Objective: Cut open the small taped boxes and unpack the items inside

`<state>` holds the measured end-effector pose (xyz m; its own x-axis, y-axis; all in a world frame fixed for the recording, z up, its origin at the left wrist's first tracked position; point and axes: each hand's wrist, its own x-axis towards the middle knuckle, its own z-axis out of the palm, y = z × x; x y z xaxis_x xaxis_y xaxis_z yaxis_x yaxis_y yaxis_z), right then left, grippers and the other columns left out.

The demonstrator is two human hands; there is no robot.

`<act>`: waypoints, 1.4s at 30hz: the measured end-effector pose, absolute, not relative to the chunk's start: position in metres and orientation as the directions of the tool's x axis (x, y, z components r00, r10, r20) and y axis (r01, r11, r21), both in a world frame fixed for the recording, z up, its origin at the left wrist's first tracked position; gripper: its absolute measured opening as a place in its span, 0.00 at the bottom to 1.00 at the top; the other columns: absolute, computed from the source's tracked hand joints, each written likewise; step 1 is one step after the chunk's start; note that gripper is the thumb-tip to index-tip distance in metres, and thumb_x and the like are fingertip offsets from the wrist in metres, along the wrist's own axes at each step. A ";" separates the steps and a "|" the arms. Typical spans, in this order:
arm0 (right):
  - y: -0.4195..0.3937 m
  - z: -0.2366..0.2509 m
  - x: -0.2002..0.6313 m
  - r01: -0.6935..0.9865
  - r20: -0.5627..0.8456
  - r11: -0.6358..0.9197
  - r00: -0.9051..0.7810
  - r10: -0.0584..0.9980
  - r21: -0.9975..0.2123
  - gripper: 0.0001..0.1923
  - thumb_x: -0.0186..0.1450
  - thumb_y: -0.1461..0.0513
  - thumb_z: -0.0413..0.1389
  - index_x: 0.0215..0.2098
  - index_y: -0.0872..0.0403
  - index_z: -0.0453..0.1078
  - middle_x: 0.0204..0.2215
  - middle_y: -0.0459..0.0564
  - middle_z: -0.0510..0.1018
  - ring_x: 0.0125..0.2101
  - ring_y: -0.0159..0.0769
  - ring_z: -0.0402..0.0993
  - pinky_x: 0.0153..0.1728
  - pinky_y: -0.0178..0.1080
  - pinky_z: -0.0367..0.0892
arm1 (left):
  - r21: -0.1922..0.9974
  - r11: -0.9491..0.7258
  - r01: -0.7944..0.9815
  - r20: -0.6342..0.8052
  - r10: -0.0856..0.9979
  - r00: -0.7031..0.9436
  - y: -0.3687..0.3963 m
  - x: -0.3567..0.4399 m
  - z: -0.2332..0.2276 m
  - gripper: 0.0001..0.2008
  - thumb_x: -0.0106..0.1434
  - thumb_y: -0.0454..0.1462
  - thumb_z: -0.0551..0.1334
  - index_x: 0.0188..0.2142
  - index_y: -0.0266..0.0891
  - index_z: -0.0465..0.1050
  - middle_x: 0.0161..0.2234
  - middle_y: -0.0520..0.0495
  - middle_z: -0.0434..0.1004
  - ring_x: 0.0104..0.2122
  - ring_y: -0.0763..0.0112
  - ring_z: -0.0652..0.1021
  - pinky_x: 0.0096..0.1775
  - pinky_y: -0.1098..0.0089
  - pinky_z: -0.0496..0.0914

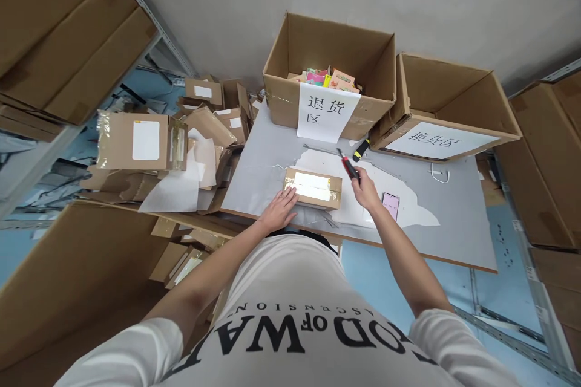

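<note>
A small taped cardboard box [334,189] with a white label lies near the front edge of the grey table [458,205]. Against its left end rests my left hand [280,208], fingers stretched out over the label's edge. My right hand [365,187] is wrapped round the handle of a red and black utility knife [348,167], held to the right of the box and apart from it. The knife's tip points away from me, up and to the left. White paper sheets [390,184] lie under the knife and beside the box.
Two large open cartons stand at the back: one [281,97] holds colourful small packs, the other [508,115] bears a written sign. A yellow and black tool [361,150] and a phone [391,205] lie on the table. Discarded boxes [149,140] pile up on the left.
</note>
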<state>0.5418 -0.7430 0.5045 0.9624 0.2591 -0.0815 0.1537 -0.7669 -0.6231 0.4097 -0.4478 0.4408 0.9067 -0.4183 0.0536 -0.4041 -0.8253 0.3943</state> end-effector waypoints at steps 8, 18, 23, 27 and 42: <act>-0.668 0.537 0.533 0.605 -0.160 -0.554 0.580 0.799 -0.572 0.24 0.67 0.62 0.47 0.62 0.51 0.59 0.55 0.54 0.71 0.53 0.42 0.68 0.52 0.43 0.63 | 0.437 -0.799 -0.413 0.065 -0.430 0.900 -0.444 0.412 0.430 0.27 0.66 0.39 0.53 0.63 0.35 0.54 0.65 0.35 0.51 0.66 0.55 0.50 0.61 0.51 0.52; -0.650 0.534 0.542 0.739 -0.279 -0.539 0.461 0.842 -0.405 0.25 0.68 0.63 0.47 0.63 0.49 0.57 0.47 0.54 0.76 0.46 0.40 0.73 0.43 0.37 0.66 | 0.467 -0.789 -0.399 0.077 -0.414 0.907 -0.443 0.408 0.428 0.27 0.66 0.39 0.54 0.63 0.34 0.55 0.64 0.35 0.53 0.65 0.55 0.51 0.61 0.51 0.54; -0.642 0.544 0.539 0.776 -0.338 -0.565 0.472 0.814 -0.279 0.25 0.68 0.64 0.47 0.63 0.46 0.57 0.45 0.53 0.77 0.42 0.40 0.75 0.38 0.34 0.66 | 0.478 -0.781 -0.402 0.086 -0.414 0.906 -0.443 0.409 0.425 0.27 0.66 0.39 0.53 0.63 0.35 0.55 0.64 0.35 0.53 0.65 0.55 0.52 0.61 0.50 0.54; -0.636 0.552 0.534 0.804 -0.377 -0.569 0.481 0.792 -0.170 0.27 0.67 0.67 0.47 0.63 0.44 0.56 0.44 0.54 0.76 0.40 0.40 0.76 0.38 0.36 0.66 | 0.476 -0.786 -0.393 0.095 -0.399 0.912 -0.445 0.410 0.425 0.26 0.66 0.38 0.53 0.62 0.35 0.56 0.64 0.35 0.55 0.65 0.55 0.53 0.61 0.50 0.54; -0.627 0.560 0.540 0.882 -0.480 -0.470 0.400 0.781 -0.029 0.23 0.67 0.69 0.45 0.59 0.49 0.61 0.40 0.57 0.77 0.38 0.43 0.77 0.35 0.38 0.65 | 0.419 -0.834 -0.359 0.081 -0.360 0.929 -0.446 0.413 0.414 0.24 0.65 0.28 0.47 0.59 0.37 0.62 0.61 0.39 0.62 0.63 0.61 0.60 0.61 0.56 0.55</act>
<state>0.5403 -0.6267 0.5602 0.4003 0.7809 -0.4796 0.8823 -0.4699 -0.0287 0.4131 -0.4464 0.4138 0.9294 -0.3601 0.0808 -0.3595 -0.8337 0.4192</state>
